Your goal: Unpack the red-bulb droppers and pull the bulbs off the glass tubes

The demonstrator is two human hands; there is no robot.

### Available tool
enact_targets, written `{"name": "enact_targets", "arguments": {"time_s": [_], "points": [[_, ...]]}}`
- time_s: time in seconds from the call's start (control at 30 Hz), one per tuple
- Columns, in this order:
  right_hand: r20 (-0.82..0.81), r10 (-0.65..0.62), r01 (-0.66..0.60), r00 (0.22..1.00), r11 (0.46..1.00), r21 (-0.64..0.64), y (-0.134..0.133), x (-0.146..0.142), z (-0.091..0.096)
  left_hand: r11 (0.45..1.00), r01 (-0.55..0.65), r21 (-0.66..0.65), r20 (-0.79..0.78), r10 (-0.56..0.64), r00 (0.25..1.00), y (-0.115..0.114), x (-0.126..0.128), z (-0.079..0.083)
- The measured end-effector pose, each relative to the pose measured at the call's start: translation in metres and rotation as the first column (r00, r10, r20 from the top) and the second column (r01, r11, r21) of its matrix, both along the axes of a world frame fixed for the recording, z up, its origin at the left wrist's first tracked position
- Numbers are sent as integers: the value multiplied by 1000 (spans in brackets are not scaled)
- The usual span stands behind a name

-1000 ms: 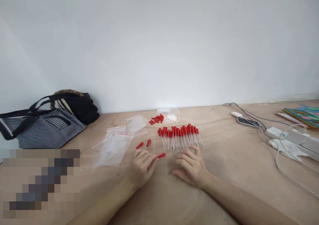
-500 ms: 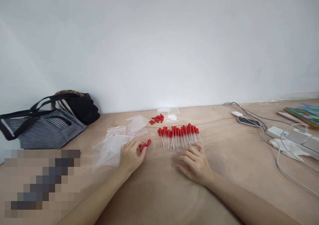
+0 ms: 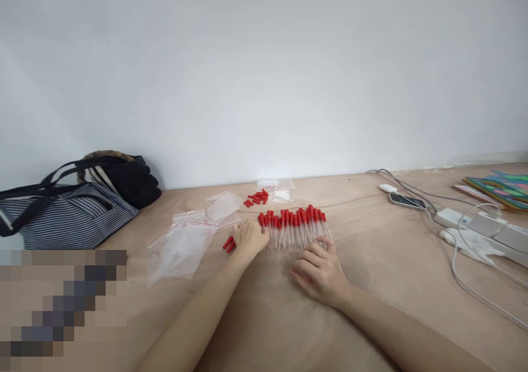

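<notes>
A row of several clear droppers with red rubber caps (image 3: 293,225) lies on the wooden table (image 3: 371,262). My left hand (image 3: 248,237) reaches to the row's left end, where loose clear tubes lay; its fingers are curled down and hide what they hold. Two loose red caps (image 3: 229,244) lie just left of that hand. My right hand (image 3: 319,271) rests on the table at the near ends of the droppers, fingers bent and apart, holding nothing. More loose red caps (image 3: 256,198) sit in a small heap behind the row.
Several clear zip bags (image 3: 181,245) lie left of the droppers. A striped bag (image 3: 66,212) and a black bag (image 3: 134,181) stand against the wall at left. At right are a phone (image 3: 406,200), a power strip (image 3: 490,226) with cables, and colourful books (image 3: 501,185).
My left hand carried a red cap leftward, set it beside the other caps, then moved right to the left end of the dropper row. My right hand stayed in place.
</notes>
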State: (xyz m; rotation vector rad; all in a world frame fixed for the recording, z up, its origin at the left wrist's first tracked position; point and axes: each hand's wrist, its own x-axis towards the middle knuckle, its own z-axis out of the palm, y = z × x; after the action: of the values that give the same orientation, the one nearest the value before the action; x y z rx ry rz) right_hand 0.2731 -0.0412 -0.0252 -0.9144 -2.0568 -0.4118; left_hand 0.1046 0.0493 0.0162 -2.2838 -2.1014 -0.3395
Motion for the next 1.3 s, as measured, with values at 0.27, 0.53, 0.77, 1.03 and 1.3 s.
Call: {"name": "enact_targets", "arguments": {"time_s": [0.27,0.53,0.77,1.03,1.3], "points": [[-4,15,-15,1000,1000,-12,0,-1,0,998,-18,-64,-5,17,1000,7,7,4],[-168,-81,48,982,981,-187,-6,-5,10,993,57,-105,143,-42,989,-18,-5,15],[-537,-175,-259,825,727,-635,-18,-27,14,904,412,117,488,-414,769,-99,-13,-7],[-526,-166,-241,834,748,-618,-25,-27,21,857,428,288,516,-515,685,-101,-17,-16],[65,-72,75,995,996,-43,-8,-11,14,492,661,567,-81,-765,639,-79,-42,-11]]}}
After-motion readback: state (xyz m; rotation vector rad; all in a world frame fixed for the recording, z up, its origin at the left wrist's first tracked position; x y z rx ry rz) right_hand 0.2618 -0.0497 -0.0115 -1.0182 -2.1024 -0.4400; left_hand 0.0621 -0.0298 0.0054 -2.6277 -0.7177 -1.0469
